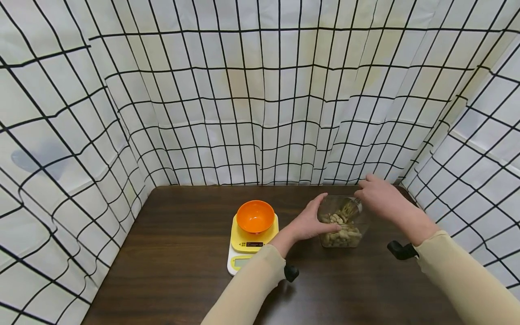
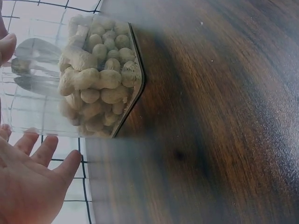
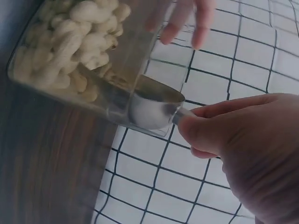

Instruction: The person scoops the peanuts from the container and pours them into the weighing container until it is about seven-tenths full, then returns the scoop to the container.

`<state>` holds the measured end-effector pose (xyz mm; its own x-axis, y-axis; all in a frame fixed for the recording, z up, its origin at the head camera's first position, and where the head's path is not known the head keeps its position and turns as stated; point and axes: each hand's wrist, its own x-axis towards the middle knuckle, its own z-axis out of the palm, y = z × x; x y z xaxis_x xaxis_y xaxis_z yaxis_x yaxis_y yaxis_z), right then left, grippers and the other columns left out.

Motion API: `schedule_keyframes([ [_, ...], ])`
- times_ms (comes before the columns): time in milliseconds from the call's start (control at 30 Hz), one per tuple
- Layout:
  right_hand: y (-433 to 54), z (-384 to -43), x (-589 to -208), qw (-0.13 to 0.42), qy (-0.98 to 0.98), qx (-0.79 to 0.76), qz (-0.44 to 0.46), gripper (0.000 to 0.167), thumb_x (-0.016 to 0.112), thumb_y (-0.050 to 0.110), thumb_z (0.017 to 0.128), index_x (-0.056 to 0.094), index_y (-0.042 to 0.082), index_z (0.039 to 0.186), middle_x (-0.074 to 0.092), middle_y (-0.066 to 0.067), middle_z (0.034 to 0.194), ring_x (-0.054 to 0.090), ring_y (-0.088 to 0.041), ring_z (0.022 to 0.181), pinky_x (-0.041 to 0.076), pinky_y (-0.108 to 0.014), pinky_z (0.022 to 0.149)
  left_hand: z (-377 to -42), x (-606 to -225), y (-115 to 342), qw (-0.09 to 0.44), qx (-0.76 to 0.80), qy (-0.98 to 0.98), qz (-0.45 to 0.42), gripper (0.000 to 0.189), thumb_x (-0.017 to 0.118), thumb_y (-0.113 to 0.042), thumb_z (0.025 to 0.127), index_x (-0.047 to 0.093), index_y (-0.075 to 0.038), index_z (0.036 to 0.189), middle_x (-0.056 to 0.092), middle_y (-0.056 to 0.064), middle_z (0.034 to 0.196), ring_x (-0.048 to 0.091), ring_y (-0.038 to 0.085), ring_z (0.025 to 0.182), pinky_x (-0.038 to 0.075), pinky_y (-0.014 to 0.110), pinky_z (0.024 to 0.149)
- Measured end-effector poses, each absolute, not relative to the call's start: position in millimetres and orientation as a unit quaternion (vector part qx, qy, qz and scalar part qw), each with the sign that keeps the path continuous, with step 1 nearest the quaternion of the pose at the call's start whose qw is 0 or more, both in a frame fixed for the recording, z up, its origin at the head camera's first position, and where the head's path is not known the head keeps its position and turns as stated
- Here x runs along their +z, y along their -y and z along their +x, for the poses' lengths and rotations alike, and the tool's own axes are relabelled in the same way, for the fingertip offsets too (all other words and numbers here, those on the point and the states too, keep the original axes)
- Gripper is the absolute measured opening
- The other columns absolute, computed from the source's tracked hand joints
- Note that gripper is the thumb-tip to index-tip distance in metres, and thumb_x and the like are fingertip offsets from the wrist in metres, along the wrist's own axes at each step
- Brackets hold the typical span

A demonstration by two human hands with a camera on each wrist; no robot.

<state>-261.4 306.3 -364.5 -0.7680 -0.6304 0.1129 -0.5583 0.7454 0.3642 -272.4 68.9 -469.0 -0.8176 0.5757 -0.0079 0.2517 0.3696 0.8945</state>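
A clear plastic container (image 1: 341, 243) of unshelled peanuts (image 2: 100, 79) stands on the table to the right of the scale. My left hand (image 1: 310, 221) holds it at its left side, thumb along the front wall and fingers spread at the back; in the left wrist view the fingertips are right at the wall. My right hand (image 3: 243, 135) pinches the short handle of a metal scoop (image 3: 152, 109) at the rim's right side. The scoop's bowl is tilted down inside the container, toward the peanuts. Some peanuts show at its mouth.
An orange bowl (image 1: 255, 216) sits on a yellow and white kitchen scale (image 1: 239, 246) left of my left hand. White curtains with a black grid (image 1: 260, 113) rise behind the dark wooden table (image 1: 174, 253) and along both sides.
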Motion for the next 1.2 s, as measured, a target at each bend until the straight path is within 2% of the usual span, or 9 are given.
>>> schedule_keyframes([
  [167, -312.6, -265.4, -367.2, 0.082, 0.941, -0.067, 0.321, 0.011, 0.078, 0.002, 0.087, 0.08, 0.011, 0.092, 0.062, 0.0, 0.084, 0.041, -0.019, 0.075, 0.036, -0.037, 0.067, -272.4, -469.8, -71.1, 0.156, 0.499, -0.815, 0.251, 0.101, 0.081, -0.053, 0.084, 0.017, -0.041, 0.162, 0.025, -0.005, 0.164, 0.035, 0.019, 0.146, 0.041, 0.046, 0.11],
  [300, -312.2, -265.1, -372.0, 0.051, 0.946, -0.041, 0.319, 0.008, 0.078, 0.007, 0.089, 0.08, 0.011, 0.095, 0.064, 0.0, 0.086, 0.042, -0.018, 0.075, 0.037, -0.037, 0.067, -272.2, -468.9, -71.7, 0.155, 0.499, -0.815, 0.25, 0.103, 0.082, -0.053, 0.083, 0.017, -0.041, 0.162, 0.025, -0.006, 0.164, 0.035, 0.021, 0.146, 0.041, 0.047, 0.11],
  [667, -315.5, -260.7, -380.2, 0.042, 0.959, -0.042, 0.277, 0.007, 0.079, 0.013, 0.09, 0.079, 0.013, 0.097, 0.063, 0.002, 0.089, 0.044, -0.019, 0.079, 0.046, -0.041, 0.069, -271.8, -467.0, -70.5, 0.156, 0.499, -0.815, 0.25, 0.1, 0.081, -0.052, 0.084, 0.019, -0.039, 0.162, 0.027, -0.004, 0.164, 0.036, 0.02, 0.145, 0.042, 0.046, 0.11],
  [933, -312.5, -261.0, -380.1, 0.036, 0.961, -0.036, 0.271, 0.009, 0.077, 0.015, 0.092, 0.079, 0.014, 0.1, 0.065, 0.0, 0.092, 0.043, -0.019, 0.078, 0.044, -0.039, 0.067, -272.4, -465.7, -70.5, 0.153, 0.499, -0.816, 0.25, 0.1, 0.08, -0.052, 0.084, 0.018, -0.038, 0.162, 0.026, -0.006, 0.164, 0.036, 0.017, 0.144, 0.041, 0.046, 0.111],
  [1033, -316.6, -261.2, -378.4, 0.014, 0.964, -0.008, 0.266, 0.01, 0.075, 0.016, 0.094, 0.079, 0.014, 0.103, 0.066, 0.001, 0.096, 0.047, -0.019, 0.082, 0.045, -0.04, 0.069, -272.6, -466.6, -69.9, 0.15, 0.506, -0.813, 0.246, 0.101, 0.082, -0.05, 0.084, 0.019, -0.036, 0.163, 0.026, -0.005, 0.164, 0.036, 0.018, 0.145, 0.04, 0.047, 0.111],
  [1200, -325.7, -261.8, -381.7, -0.029, 0.965, 0.039, 0.259, 0.013, 0.072, 0.02, 0.096, 0.078, 0.013, 0.106, 0.067, 0.002, 0.099, 0.048, -0.017, 0.083, 0.042, -0.039, 0.071, -271.5, -468.7, -71.6, 0.152, 0.509, -0.812, 0.242, 0.102, 0.082, -0.05, 0.084, 0.018, -0.038, 0.162, 0.026, -0.006, 0.164, 0.035, 0.017, 0.145, 0.041, 0.046, 0.11],
])
